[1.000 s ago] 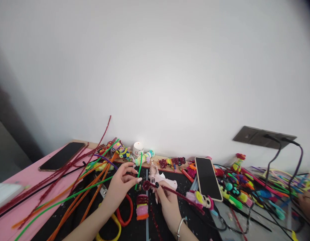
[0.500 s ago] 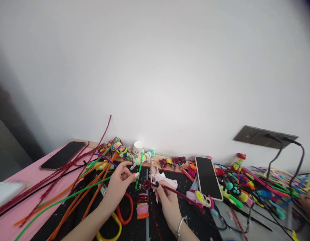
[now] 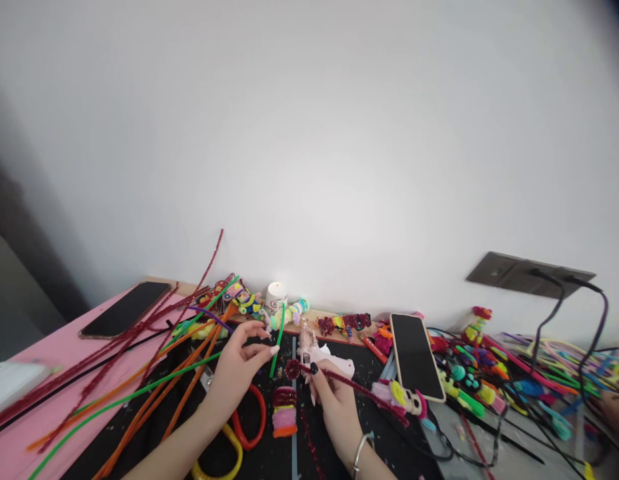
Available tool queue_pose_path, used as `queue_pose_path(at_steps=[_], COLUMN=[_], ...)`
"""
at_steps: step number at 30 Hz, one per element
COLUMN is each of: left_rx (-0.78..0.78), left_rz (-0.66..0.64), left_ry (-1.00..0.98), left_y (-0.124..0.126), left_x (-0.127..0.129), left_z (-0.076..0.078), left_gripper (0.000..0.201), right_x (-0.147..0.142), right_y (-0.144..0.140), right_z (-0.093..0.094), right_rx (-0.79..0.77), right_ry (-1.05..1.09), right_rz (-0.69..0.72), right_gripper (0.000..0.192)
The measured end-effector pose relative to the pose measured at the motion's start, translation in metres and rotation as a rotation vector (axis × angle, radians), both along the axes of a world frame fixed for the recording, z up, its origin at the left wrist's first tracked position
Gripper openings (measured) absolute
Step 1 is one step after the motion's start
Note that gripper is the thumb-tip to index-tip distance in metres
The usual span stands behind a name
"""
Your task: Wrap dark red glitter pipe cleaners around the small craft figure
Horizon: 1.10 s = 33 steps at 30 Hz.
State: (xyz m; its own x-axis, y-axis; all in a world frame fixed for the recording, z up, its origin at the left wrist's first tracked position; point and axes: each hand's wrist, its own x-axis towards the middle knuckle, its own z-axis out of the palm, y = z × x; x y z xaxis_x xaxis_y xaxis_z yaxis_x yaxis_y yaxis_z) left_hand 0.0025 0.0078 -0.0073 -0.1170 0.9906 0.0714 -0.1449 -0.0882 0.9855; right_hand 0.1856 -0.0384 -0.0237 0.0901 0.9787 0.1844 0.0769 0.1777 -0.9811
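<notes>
My left hand pinches a short green pipe cleaner that stands nearly upright above the black mat. My right hand grips a dark red pipe cleaner whose near end is coiled into a small spiral; the rest trails off to the right. The two hands are close together, the green piece just left of the red coil. A stacked red, pink and orange coil lies on the mat below them.
Long orange, green and dark red pipe cleaners fan out at left over a pink surface with a phone. A pink glue gun, a second phone, scissors handles, small figures and cables crowd the right.
My left hand has shifted the green piece slightly up and to the left, then back. My right hand and the red coil have stayed put.
</notes>
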Motion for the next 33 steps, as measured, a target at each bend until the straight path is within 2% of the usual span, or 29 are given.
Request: queue_pose_path(at_steps=[19,33], left_rx=[0.04,0.016], left_rz=[-0.022,0.008], left_ry=[-0.051,-0.147], left_y=[0.003,0.002], left_x=[-0.0005,0.001], left_z=[-0.0065,-0.0025], left_gripper=[0.043,0.05], right_x=[0.0004,0.0004], right_y=[0.0001,0.0], right_z=[-0.0003,-0.0017], right_rx=[0.007,0.002], right_ry=[-0.016,0.011], right_rz=[0.018,0.017], right_gripper=[0.052,0.05])
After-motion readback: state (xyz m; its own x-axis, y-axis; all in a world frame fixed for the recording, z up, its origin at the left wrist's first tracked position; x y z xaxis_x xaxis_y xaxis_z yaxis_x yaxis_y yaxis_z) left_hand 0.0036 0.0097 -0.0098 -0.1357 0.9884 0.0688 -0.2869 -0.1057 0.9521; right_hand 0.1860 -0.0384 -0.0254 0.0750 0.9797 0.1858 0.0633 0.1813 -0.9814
